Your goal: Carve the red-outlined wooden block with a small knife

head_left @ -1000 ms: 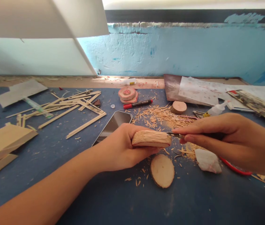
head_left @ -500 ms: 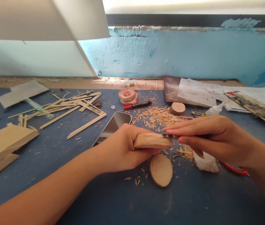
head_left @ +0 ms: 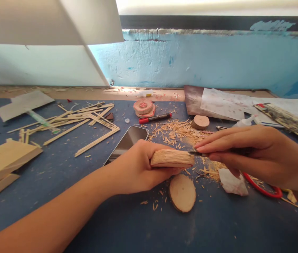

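Observation:
My left hand point(head_left: 138, 168) is closed round a wood slice point(head_left: 172, 159), its pale, shaved edge facing up and a red line along its lower side. In my right hand point(head_left: 246, 149) is a slim dark blade point(head_left: 195, 153), like a craft knife, pinched between thumb and fingers; most of its handle is hidden. The blade's tip meets the right end of the slice's upper edge. Just below my hands, an oval wood slice point(head_left: 182, 193) lies flat on the blue table. Wood shavings point(head_left: 177, 129) are scattered behind the held slice.
A phone point(head_left: 127, 142) lies behind my left wrist. Thin wooden sticks point(head_left: 96, 140) and wooden blocks point(head_left: 6, 158) are at left. A red marker point(head_left: 155, 118), stacked wood slices point(head_left: 144, 107) and a small round point(head_left: 200, 122) stand behind; a red-handled tool point(head_left: 263, 188) lies at right.
My right hand and the blade have shifted to the right along the slice, toward its end. The held slice has tilted slightly, showing its red line. My left hand stays nearly still.

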### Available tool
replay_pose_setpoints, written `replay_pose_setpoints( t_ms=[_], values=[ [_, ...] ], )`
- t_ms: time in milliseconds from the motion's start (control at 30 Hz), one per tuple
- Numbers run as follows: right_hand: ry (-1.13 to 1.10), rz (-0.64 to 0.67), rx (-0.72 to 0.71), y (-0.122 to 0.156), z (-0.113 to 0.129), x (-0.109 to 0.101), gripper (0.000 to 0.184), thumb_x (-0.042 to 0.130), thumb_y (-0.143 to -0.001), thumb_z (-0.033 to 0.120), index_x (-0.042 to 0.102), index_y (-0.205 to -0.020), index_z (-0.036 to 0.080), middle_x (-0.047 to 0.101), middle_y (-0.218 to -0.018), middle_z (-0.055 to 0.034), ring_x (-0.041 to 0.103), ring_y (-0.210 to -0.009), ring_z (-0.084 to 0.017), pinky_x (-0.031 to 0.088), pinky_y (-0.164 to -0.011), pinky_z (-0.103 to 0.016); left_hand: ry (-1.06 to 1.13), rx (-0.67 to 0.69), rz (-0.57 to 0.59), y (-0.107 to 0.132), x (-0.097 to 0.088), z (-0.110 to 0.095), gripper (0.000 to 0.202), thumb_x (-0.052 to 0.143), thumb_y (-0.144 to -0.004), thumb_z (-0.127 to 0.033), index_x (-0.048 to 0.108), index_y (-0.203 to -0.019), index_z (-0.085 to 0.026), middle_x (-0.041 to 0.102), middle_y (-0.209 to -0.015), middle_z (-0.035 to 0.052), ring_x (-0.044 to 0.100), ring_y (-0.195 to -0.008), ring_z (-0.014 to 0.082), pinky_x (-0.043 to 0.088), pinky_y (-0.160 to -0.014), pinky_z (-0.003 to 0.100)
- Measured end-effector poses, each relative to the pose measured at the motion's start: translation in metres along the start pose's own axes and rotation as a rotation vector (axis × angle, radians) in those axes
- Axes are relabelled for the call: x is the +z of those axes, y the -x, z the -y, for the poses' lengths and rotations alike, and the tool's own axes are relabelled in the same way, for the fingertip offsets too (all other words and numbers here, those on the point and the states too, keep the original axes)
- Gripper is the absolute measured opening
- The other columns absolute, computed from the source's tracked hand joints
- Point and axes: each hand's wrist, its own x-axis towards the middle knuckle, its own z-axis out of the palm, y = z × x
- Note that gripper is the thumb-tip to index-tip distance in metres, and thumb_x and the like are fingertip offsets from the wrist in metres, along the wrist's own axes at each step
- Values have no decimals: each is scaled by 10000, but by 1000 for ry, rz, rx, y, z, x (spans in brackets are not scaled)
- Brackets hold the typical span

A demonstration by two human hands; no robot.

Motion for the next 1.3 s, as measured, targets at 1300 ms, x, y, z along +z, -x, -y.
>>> replay_pose_setpoints(
  t_ms=[1300],
  values=[
    [-1, 9, -12, 2, 2, 0, 297, 765, -970, 214, 873, -1181, 393, 862, -1176, 3, 847, -1080, -256, 741, -832, -289, -34, 4, 28, 0, -3, -2, 324, 737, -1013, -296, 806, -1301, -166, 844, -1180, 56, 771, -1003, 197, 596, -881, 247]
  ],
)
